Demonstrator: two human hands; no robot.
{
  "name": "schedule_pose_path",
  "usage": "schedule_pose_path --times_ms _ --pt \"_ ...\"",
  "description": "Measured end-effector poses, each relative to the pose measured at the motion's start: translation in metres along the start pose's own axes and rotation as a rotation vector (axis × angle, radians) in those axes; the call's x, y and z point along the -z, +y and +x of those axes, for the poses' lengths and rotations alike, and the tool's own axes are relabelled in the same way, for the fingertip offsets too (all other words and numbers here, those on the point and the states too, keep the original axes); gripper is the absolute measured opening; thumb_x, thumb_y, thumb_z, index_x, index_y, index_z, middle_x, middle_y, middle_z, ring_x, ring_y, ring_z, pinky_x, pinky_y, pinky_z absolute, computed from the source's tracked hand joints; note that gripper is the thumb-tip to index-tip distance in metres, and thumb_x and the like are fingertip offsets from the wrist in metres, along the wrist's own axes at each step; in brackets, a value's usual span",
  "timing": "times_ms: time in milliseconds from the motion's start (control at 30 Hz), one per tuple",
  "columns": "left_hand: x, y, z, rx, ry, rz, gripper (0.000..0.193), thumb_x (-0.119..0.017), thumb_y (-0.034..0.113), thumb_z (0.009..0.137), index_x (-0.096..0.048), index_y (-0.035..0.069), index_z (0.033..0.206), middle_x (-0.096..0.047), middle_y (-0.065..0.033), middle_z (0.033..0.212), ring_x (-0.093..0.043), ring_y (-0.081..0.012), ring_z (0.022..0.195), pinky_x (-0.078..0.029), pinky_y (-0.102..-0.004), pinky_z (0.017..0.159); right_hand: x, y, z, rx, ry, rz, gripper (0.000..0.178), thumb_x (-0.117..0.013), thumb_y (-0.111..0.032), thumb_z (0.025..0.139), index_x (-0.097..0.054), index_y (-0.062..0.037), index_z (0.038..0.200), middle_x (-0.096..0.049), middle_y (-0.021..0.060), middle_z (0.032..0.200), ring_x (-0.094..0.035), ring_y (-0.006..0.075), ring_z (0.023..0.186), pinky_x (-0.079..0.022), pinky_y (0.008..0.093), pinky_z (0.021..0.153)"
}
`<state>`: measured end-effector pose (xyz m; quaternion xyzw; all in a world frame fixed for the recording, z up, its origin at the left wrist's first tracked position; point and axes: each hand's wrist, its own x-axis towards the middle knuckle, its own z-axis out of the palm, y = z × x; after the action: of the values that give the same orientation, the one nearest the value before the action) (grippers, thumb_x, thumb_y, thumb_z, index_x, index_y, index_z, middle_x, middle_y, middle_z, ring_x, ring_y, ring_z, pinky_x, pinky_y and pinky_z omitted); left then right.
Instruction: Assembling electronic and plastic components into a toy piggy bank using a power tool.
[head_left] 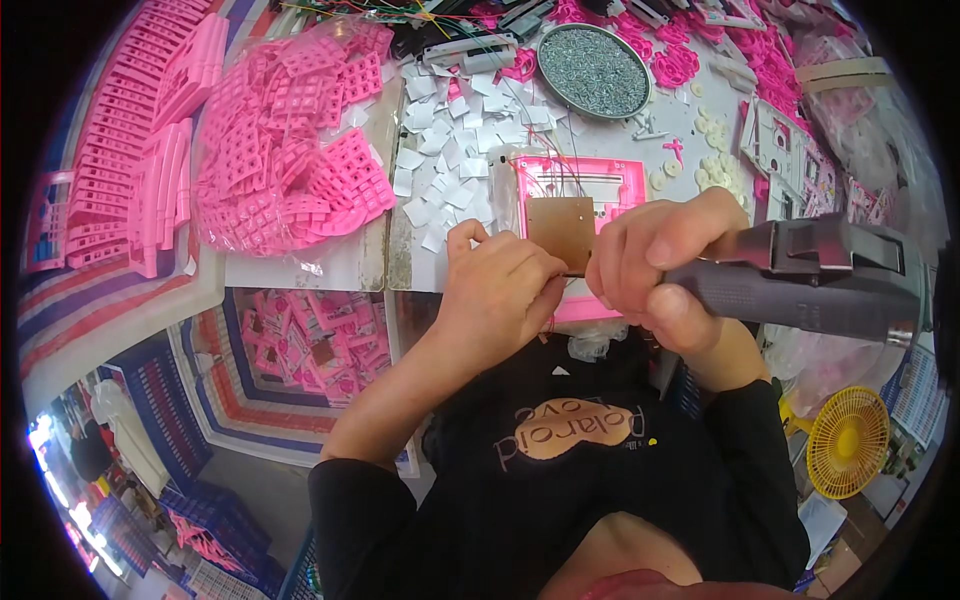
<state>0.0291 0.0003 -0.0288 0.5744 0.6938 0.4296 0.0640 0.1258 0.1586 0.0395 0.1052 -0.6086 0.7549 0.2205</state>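
Head view: square brown board (560,228) over pink frame (628,180), right fingers (632,252) around grey tool (820,295) (left fingers (525,272): hold unclear).

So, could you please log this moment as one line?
Right hand: gripping dark handheld tool; left hand: by brown board; brown board: over pink casing

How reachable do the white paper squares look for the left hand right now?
Probably yes: the white paper squares lie just beyond the left hand, with nothing visible between; its fingertips are by the brown board, though.
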Motion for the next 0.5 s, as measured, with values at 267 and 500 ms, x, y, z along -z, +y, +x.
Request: schedule_pose_path --times_ms 267,500 --pt "0.002 0.001 -0.007 0.066 0.044 0.186 0.026 -0.081 0.027 0.076 -0.065 0.012 0.091 -0.057 -0.0001 0.078 -0.057 -0.0212 0.076 -0.032 -0.0432 0.082 -0.001 0.019 0.002 -0.011 0.063 -0.070 0.029 -0.067 -0.017 0.096 -0.043 -0.0101 0.111 -0.046 0.0018 0.062 -0.043 0.0118 0.050 -0.038 0.0301 0.046" --pt "-0.010 0.026 -0.058 0.347 -0.145 0.203 0.035 -0.085 0.034 0.074 -0.059 0.010 0.083 -0.061 -0.0023 0.075 -0.058 -0.0243 0.071 -0.036 -0.0405 0.074 0.014 0.053 0.018 0.022 0.072 -0.261 0.025 -0.061 -0.009 0.096 -0.042 -0.0059 0.113 -0.049 0.0041 0.066 -0.043 0.0107 0.051 -0.041 0.0304 0.049"
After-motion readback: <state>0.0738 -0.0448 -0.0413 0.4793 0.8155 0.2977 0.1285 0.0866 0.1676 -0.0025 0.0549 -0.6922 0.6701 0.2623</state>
